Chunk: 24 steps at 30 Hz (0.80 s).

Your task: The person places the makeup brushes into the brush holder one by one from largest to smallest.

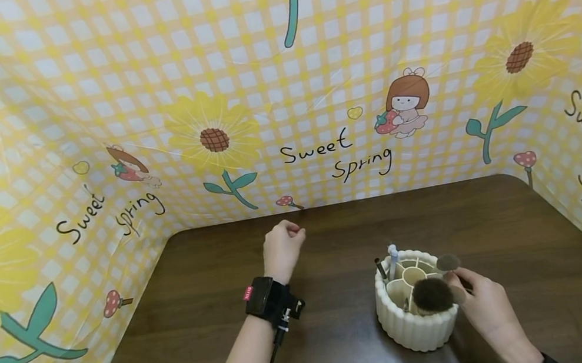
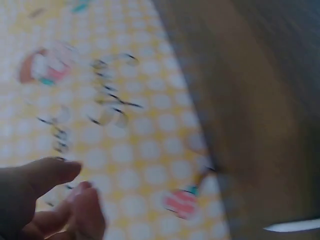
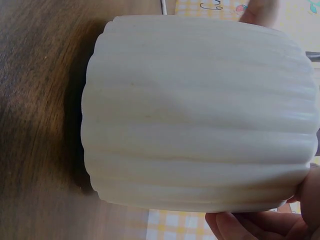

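A cream ribbed round organizer (image 1: 418, 328) with divided compartments stands upright on the dark table. Several makeup brushes stand in it, among them a large dark makeup brush (image 1: 433, 295). At its right rim, my right hand (image 1: 488, 308) pinches a makeup brush (image 1: 448, 262) below the blurred head; the handle is hidden. In the right wrist view, curled fingers (image 3: 240, 226) show beside the organizer's wall. My left hand (image 1: 283, 247) hovers over the table, left of the organizer, fingers loosely curled. The left wrist view shows its thumb (image 2: 55, 171) apart from the fingers, holding nothing.
A blue-white stick (image 1: 393, 256) and a dark slim stick (image 1: 380, 268) rise from the organizer's left side. Yellow checked cloth (image 1: 303, 97) walls the table's back and sides. A white pointed thing (image 2: 292, 226) enters the left wrist view at lower right.
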{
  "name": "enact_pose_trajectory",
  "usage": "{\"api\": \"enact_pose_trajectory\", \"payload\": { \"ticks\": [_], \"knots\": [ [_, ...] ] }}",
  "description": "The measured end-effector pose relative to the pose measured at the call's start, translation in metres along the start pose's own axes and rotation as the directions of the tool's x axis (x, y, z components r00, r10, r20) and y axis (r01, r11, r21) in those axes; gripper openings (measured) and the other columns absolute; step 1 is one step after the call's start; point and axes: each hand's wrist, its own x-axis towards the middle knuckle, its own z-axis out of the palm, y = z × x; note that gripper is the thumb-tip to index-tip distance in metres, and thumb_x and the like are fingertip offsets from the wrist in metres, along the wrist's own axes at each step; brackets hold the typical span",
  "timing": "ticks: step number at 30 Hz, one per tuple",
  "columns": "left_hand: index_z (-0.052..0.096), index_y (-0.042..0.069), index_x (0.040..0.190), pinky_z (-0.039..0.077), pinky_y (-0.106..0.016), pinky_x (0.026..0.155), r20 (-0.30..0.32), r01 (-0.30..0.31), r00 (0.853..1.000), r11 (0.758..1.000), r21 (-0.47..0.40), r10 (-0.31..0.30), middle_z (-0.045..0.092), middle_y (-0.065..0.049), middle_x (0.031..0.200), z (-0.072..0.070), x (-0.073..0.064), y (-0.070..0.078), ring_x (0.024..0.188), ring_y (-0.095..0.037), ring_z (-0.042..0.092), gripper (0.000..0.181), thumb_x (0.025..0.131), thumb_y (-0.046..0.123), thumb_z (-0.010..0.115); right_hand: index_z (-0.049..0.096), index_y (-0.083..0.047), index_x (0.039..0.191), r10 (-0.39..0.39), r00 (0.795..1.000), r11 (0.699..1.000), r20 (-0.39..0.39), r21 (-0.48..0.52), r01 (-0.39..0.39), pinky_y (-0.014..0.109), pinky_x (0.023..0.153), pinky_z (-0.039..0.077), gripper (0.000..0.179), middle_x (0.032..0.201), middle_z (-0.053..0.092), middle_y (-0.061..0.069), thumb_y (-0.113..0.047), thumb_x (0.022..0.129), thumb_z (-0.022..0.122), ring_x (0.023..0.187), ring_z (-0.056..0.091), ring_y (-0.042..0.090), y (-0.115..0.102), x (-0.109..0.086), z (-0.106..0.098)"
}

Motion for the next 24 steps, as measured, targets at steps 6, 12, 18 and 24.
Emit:
{"api": "enact_pose_trajectory", "payload": {
  "ticks": [6, 12, 18, 24],
  "knots": [
    [0.071, 0.004, 0.094, 0.052, -0.041, 0.069, -0.130, 0.066, 0.990, 0.998, 0.019, -0.063, 0.073, -0.011, 0.086, 0.011, 0.014, -0.042, 0.077, -0.027, 0.067, 0.016, 0.090, 0.018, 0.065, 0.070, 0.000, 0.100, -0.027, 0.998, 1.000, -0.051, 0.004, 0.028, 0.047, 0.072, 0.051, 0.030, 0.099, 0.070, 0.024, -0.019, 0.096, 0.047, 0.089, 0.066, 0.039, -0.001, -0.001, 0.001],
    [0.071, 0.002, 0.092, 0.052, -0.046, 0.075, -0.105, 0.195, 0.977, 0.978, 0.076, -0.187, 0.072, -0.016, 0.092, 0.020, 0.017, -0.081, 0.085, -0.034, 0.067, 0.014, 0.090, 0.015, 0.065, 0.070, 0.000, 0.100, -0.027, 0.998, 1.000, -0.050, 0.001, 0.027, 0.047, 0.071, 0.050, 0.029, 0.098, 0.070, 0.024, -0.019, 0.096, 0.048, 0.088, 0.066, 0.039, -0.002, 0.000, 0.001],
    [0.072, 0.002, 0.083, 0.053, -0.047, 0.075, -0.089, 0.276, 0.959, 0.957, 0.091, -0.268, 0.073, -0.018, 0.092, 0.031, 0.019, -0.112, 0.086, -0.038, 0.067, 0.013, 0.085, 0.014, 0.068, 0.069, 0.001, 0.102, -0.032, 0.999, 0.999, -0.030, -0.006, 0.032, 0.049, 0.071, 0.050, 0.028, 0.099, 0.069, 0.026, -0.018, 0.096, 0.050, 0.087, 0.066, 0.040, -0.001, 0.001, 0.001],
    [0.073, 0.002, 0.079, 0.052, -0.047, 0.074, -0.062, 0.286, 0.958, 0.954, 0.087, -0.281, 0.073, -0.019, 0.091, 0.036, 0.020, -0.122, 0.085, -0.039, 0.066, 0.014, 0.083, 0.015, 0.068, 0.069, 0.001, 0.103, -0.032, 0.999, 0.999, -0.040, -0.008, 0.031, 0.051, 0.072, 0.050, 0.028, 0.100, 0.069, 0.027, -0.017, 0.096, 0.049, 0.089, 0.066, 0.042, -0.001, 0.001, 0.001]
  ]
}}
